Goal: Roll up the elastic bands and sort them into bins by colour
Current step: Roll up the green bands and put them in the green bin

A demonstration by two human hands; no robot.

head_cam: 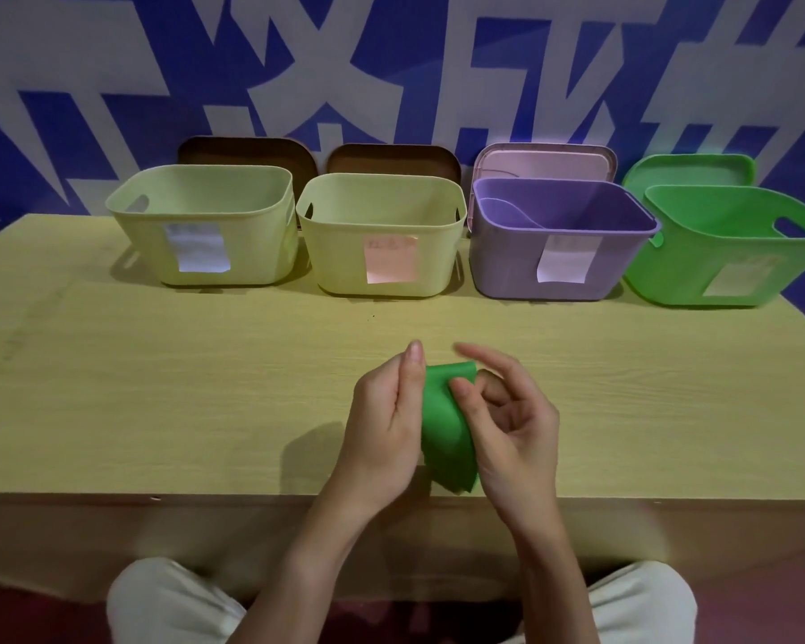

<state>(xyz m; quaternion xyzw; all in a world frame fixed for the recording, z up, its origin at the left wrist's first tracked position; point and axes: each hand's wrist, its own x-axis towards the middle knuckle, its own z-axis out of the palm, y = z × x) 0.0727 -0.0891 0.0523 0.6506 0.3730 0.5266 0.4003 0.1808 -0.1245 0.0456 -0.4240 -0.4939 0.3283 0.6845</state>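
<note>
Both hands meet over the near edge of the table with a green band held between them. The left hand grips the band's left side, fingers upright and curled round it. The right hand pinches the band's upper right part with its thumb, the other fingers loosely bent and raised above it. The band's top edge curls over between the two hands; its lower end hangs below them, past the table edge.

Well beyond the hands stand four bins in a row, each with a paper label: a pale yellow bin far left, a second yellow bin straight ahead, a purple bin ahead to the right, and a green bin far right. A lid leans behind each bin.
</note>
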